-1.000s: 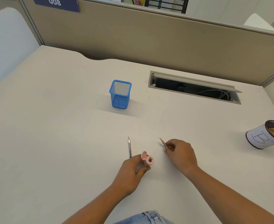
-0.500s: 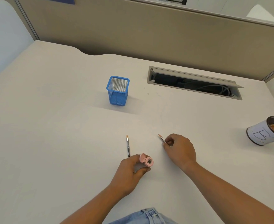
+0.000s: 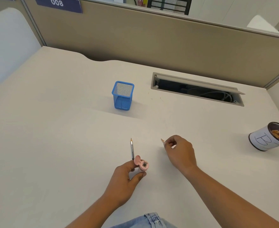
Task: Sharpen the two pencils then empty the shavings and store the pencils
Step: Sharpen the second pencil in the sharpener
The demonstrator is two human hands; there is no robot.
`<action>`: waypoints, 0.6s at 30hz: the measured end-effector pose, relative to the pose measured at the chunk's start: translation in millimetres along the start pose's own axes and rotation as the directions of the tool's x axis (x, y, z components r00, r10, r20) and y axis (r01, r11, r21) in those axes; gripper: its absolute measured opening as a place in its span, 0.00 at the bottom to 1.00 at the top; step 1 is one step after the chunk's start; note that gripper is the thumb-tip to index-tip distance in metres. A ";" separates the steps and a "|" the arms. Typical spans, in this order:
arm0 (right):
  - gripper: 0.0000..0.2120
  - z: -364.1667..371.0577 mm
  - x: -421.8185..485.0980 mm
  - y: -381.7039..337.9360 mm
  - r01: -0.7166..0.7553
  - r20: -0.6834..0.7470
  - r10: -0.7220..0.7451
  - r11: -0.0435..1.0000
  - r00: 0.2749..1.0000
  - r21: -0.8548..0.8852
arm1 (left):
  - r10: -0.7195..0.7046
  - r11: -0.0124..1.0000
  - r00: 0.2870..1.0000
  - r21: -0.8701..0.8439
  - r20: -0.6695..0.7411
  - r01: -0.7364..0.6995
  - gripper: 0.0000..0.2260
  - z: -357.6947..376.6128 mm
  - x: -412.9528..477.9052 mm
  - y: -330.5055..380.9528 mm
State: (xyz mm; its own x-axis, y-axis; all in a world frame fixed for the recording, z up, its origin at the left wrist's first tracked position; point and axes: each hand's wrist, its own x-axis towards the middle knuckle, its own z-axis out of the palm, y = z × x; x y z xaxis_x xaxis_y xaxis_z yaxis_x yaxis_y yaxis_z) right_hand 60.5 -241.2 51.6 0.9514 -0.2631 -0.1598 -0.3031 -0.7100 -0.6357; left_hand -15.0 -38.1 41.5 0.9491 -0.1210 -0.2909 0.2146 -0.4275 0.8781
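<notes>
My left hand pinches the pink sharpener, lid flipped open, its hole turned toward my right hand, which grips the second pencil for insertion. The first pencil lies on the desk, already pointed.

An office cubicle: beige partition panels, a numbered "008" sign, and a desk cable hatch.
</notes>
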 end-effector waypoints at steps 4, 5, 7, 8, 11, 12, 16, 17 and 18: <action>0.03 22.1 -13.0 -21.1 0.093 0.149 -0.086 0.995 0.985 -0.046 | -0.013 1.000 0.998 -0.008 -0.060 0.013 0.10 -10.4 -13.3 3.0; 0.03 30.0 -16.3 -26.1 0.112 0.197 -0.097 0.991 0.976 -0.067 | -0.005 1.000 0.997 -0.007 -0.078 0.005 0.10 -13.4 -16.9 3.3; 0.04 43.0 -18.8 -34.2 0.130 0.256 -0.104 0.988 0.961 -0.085 | 0.017 1.000 0.995 -0.008 -0.101 -0.018 0.11 -17.5 -21.7 2.6; 0.05 48.5 -18.6 -38.5 0.135 0.263 -0.109 0.987 0.959 -0.086 | 0.030 0.999 0.993 -0.012 -0.114 -0.032 0.11 -20.0 -24.7 2.2; 0.13 59.3 -14.3 -49.2 0.144 0.259 -0.115 0.985 0.959 -0.097 | 0.083 0.995 0.982 -0.033 -0.168 -0.090 0.10 -25.9 -30.5 0.7; 0.14 63.1 -14.1 -54.3 0.156 0.269 -0.121 0.981 0.956 -0.112 | 0.095 0.994 0.978 -0.038 -0.188 -0.104 0.10 -29.3 -33.0 -0.5; 0.15 74.1 -12.3 -62.9 0.212 0.307 -0.144 0.956 0.941 -0.201 | 0.141 0.988 0.968 -0.040 -0.206 -0.152 0.13 -40.4 -40.5 2.0; 0.13 76.0 -12.2 -63.6 0.230 0.314 -0.155 0.949 0.937 -0.217 | 0.147 0.986 0.967 -0.039 -0.209 -0.159 0.13 -43.1 -41.9 2.9; 0.11 77.2 -12.5 -64.2 0.241 0.317 -0.162 0.944 0.934 -0.227 | 0.152 0.985 0.965 -0.043 -0.214 -0.165 0.13 -45.8 -43.4 3.4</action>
State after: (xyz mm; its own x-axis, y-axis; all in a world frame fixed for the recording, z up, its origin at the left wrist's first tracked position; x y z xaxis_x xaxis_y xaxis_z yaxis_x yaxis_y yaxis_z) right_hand 72.1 -141.9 36.1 0.9552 0.0764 -0.2861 -0.0694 -0.8814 -0.4672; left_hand -44.9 6.7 74.5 0.9978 0.0095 -0.0657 0.0647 -0.3626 0.9297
